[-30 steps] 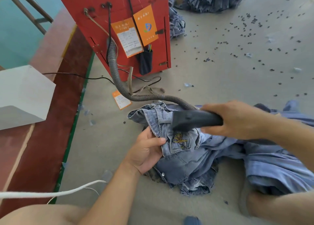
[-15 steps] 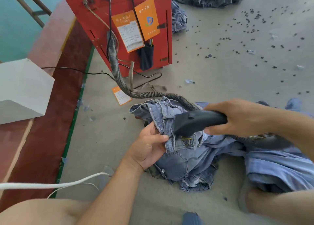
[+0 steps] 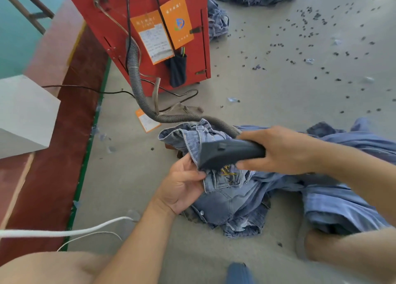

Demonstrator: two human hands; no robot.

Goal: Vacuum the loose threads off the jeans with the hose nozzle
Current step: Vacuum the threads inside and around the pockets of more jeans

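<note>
On the jeans (image 3: pixel 231 200), right hand (image 3: pixel 280 150) grips nozzle (image 3: pixel 227 154); left hand (image 3: pixel 182 185) seemingly pinches denim.

Bright, even daylight fills the scene; shadows on the grey concrete floor (image 3: pixel 278 95) are faint and soft, with no hard glare; the wide-angle lens bows straight lines toward the frame's edges; the bare forearms at the bottom edge look slightly soft, the centre sharp
</note>
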